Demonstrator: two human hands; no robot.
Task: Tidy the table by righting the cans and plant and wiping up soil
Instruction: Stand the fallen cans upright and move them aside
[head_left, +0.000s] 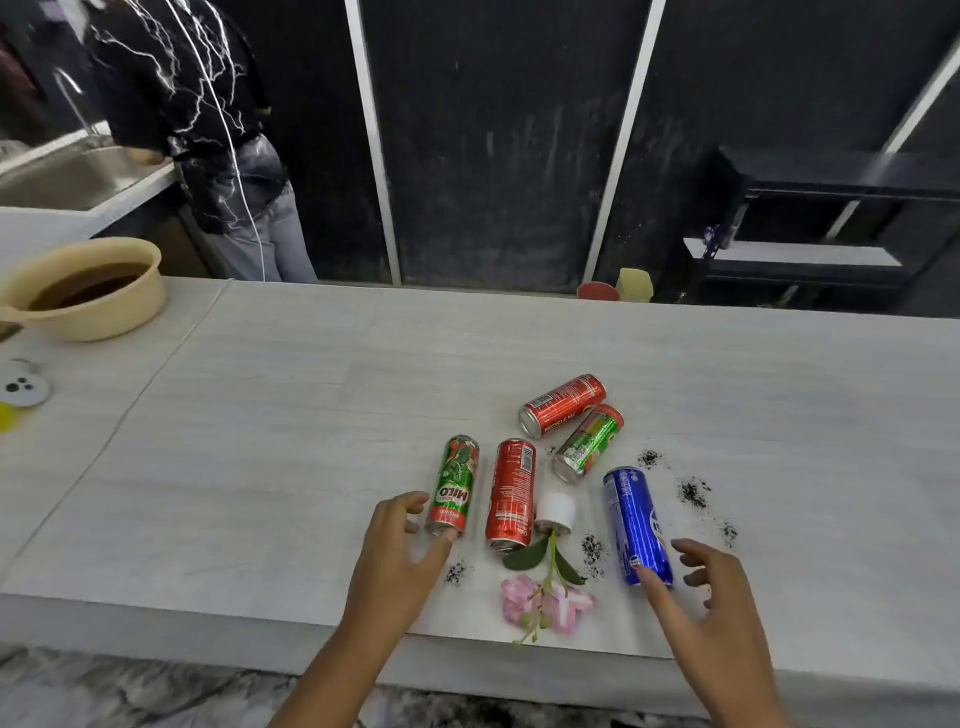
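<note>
Several cans lie on their sides on the pale table (260, 467): a green Milo can (454, 483), a red can (511, 492), a second red can (562, 405), a green-and-red can (588, 443) and a blue can (637, 525). A small white pot (556, 513) lies tipped over, its pink flower (545, 603) pointing to the near edge. Dark soil is scattered in patches (693, 492) around them. My left hand (400, 551) is spread open, fingertips touching the near end of the Milo can. My right hand (701, 597) is open, one fingertip touching the blue can's near end.
A beige bowl (85, 291) with brown contents stands at the far left. A white round object (23, 384) lies at the left edge. A person in dark clothing (208, 130) stands at a sink (78, 176) beyond the table. A dark shelf (810, 234) is at the back right.
</note>
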